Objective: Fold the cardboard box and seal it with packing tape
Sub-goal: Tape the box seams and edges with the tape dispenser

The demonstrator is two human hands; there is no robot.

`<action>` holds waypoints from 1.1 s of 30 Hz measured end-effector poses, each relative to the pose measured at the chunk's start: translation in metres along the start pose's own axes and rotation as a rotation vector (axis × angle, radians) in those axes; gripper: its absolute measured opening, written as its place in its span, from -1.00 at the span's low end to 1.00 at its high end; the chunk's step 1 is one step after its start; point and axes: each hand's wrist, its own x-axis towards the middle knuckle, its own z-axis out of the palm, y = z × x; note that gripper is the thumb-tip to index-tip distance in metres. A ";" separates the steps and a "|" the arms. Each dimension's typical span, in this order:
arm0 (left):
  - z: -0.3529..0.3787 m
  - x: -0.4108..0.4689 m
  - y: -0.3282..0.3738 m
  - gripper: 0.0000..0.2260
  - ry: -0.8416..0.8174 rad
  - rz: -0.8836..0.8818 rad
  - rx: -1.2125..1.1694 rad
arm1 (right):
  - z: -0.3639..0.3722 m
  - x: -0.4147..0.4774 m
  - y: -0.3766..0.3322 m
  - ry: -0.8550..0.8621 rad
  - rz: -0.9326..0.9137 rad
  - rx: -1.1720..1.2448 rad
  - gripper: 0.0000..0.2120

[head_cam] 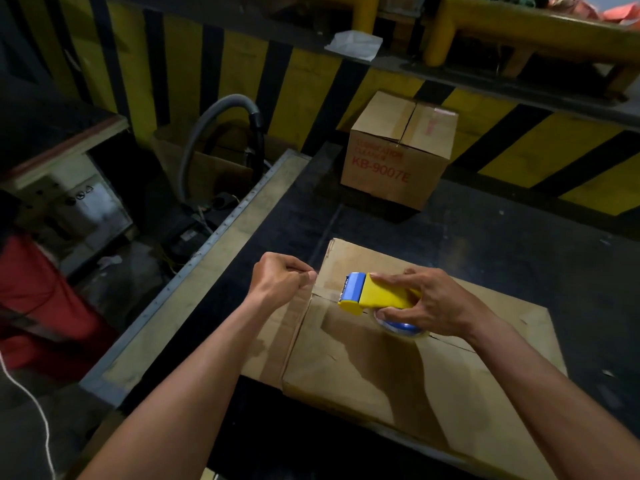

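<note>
A brown cardboard box (398,368) stands on the dark table in front of me, its top flaps folded shut with a seam running across. My right hand (433,303) grips a yellow and blue tape dispenser (374,294) on the box's top, over the seam near the left edge. My left hand (280,280) is curled at the box's top left edge and pinches the clear tape end (320,284) that runs from the dispenser.
A second closed box (398,154) with red print stands at the table's far end. A yellow and black striped barrier (242,81) runs behind. A grey hose (214,112) and machinery sit left, below the table's edge (214,258). Red cloth (38,299) lies far left.
</note>
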 end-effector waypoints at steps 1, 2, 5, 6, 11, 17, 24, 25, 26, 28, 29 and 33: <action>-0.004 0.001 -0.002 -0.95 -0.001 -0.015 0.016 | -0.002 -0.004 0.004 0.001 0.010 -0.011 -0.20; -0.003 0.002 -0.008 -0.94 0.005 -0.064 0.023 | -0.001 -0.004 0.013 -0.057 0.013 -0.015 -0.21; -0.009 -0.001 -0.013 -0.94 -0.065 -0.106 0.001 | 0.001 -0.006 0.021 -0.110 -0.007 -0.025 -0.24; -0.010 0.000 -0.013 -0.94 -0.072 -0.113 -0.005 | 0.003 -0.005 0.021 -0.096 -0.015 -0.017 -0.25; -0.007 0.001 -0.020 -0.95 -0.061 -0.150 -0.094 | 0.003 -0.007 0.018 -0.053 -0.010 -0.022 -0.18; 0.001 0.004 -0.020 -0.97 -0.051 -0.174 -0.136 | 0.000 -0.007 0.023 -0.022 0.000 -0.012 -0.22; 0.005 -0.002 -0.026 -0.98 -0.092 -0.174 -0.177 | 0.002 -0.011 0.030 -0.023 -0.015 0.010 -0.24; 0.005 -0.002 -0.026 -0.97 -0.098 -0.170 -0.185 | 0.002 -0.012 0.030 -0.022 -0.016 0.016 -0.24; 0.004 -0.002 -0.026 -0.97 -0.104 -0.163 -0.190 | 0.002 -0.013 0.031 -0.019 -0.018 0.022 -0.24; 0.004 -0.001 -0.024 -0.98 -0.112 -0.152 -0.187 | 0.002 -0.015 0.033 -0.016 -0.019 0.030 -0.24; 0.005 -0.001 -0.023 -0.98 -0.115 -0.151 -0.185 | 0.002 -0.016 0.034 -0.016 -0.021 0.028 -0.24; 0.009 -0.002 -0.023 -0.98 -0.121 -0.158 -0.183 | 0.003 -0.018 0.036 -0.011 -0.025 0.031 -0.23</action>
